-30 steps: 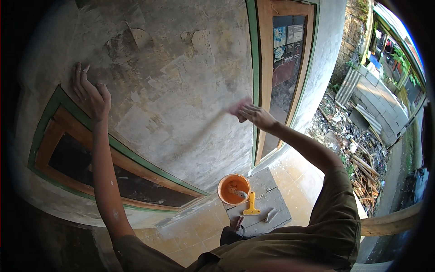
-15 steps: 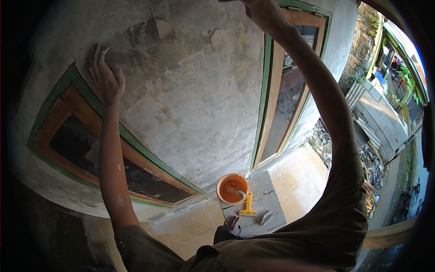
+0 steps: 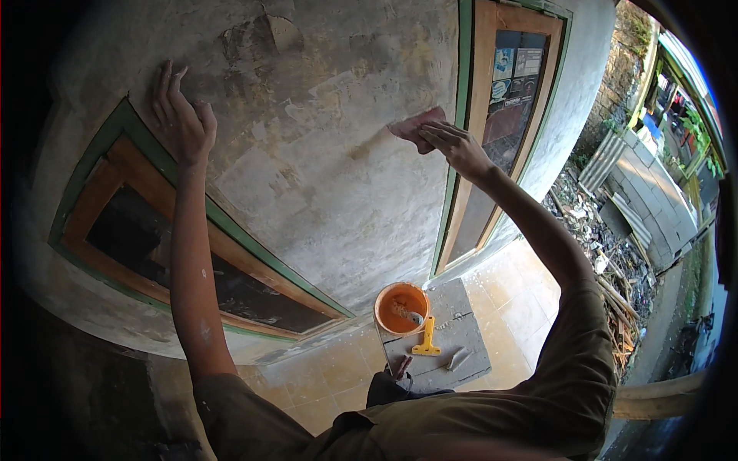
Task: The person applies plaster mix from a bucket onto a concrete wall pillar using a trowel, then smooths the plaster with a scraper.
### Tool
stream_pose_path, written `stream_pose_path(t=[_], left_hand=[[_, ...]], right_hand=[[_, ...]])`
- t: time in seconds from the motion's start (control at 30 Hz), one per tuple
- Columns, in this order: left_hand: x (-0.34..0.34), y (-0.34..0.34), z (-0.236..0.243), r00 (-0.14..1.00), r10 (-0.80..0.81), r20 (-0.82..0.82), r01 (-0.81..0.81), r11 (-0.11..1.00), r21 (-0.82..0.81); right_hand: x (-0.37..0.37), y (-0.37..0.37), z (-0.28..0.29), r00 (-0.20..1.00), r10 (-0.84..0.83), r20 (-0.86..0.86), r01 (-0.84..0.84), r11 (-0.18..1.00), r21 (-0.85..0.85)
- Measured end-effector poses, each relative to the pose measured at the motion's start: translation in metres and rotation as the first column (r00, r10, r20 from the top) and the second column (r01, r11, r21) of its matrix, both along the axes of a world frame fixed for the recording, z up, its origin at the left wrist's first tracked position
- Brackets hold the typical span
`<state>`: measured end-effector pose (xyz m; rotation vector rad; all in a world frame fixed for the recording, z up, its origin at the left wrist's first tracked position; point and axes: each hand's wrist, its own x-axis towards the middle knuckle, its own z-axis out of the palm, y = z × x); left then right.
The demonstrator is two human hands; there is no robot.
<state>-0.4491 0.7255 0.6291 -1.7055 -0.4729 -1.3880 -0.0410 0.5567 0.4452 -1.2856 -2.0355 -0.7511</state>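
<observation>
My left hand [image 3: 184,119] rests against the patchy grey plastered wall [image 3: 307,177], fingers stretched out, just above the corner of the green window frame at left. In my right hand [image 3: 455,146] is a reddish-brown sheet of sandpaper [image 3: 419,129], pinched between thumb and fingers. The sheet lies at the wall surface, beside the green frame of the right-hand window. A rough, flaking patch [image 3: 283,32] shows higher up on the wall.
Below me an orange bucket [image 3: 380,311] stands on a grey board platform [image 3: 469,338], with a yellow-handled scraper [image 3: 427,338] beside it. Wood-framed windows [image 3: 123,165] flank the wall on both sides. Rubble [image 3: 607,269] lies outside at right.
My right hand has come down from the top of the view to mid-wall, and the sandpaper now shows in it. My left hand stays about where it was.
</observation>
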Motion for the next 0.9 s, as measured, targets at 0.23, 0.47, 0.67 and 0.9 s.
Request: stream_pose_path(t=[0.23, 0.47, 0.67, 0.9], left_hand=[[0.004, 0.000, -0.001, 1.000, -0.023, -0.016, 0.024, 1.000, 0.019], [0.006, -0.005, -0.001, 1.000, -0.006, -0.005, 0.006, 0.999, 0.033], [0.001, -0.001, -0.002, 1.000, -0.007, -0.012, 0.007, 1.000, 0.026], [0.006, -0.002, 0.000, 0.999, -0.035, -0.007, 0.035, 0.999, 0.033]], right_hand=[[0.009, -0.004, 0.014, 0.975, -0.019, -0.223, 0.070, 0.973, 0.221], [-0.025, 0.051, -0.019, 0.910, -0.333, -0.247, 0.381, 0.906, 0.183], [-0.027, 0.012, -0.104, 0.957, -0.290, -0.025, 0.285, 0.951, -0.118], [0.033, 0.015, 0.016, 0.983, -0.156, -0.098, 0.140, 0.979, -0.150]])
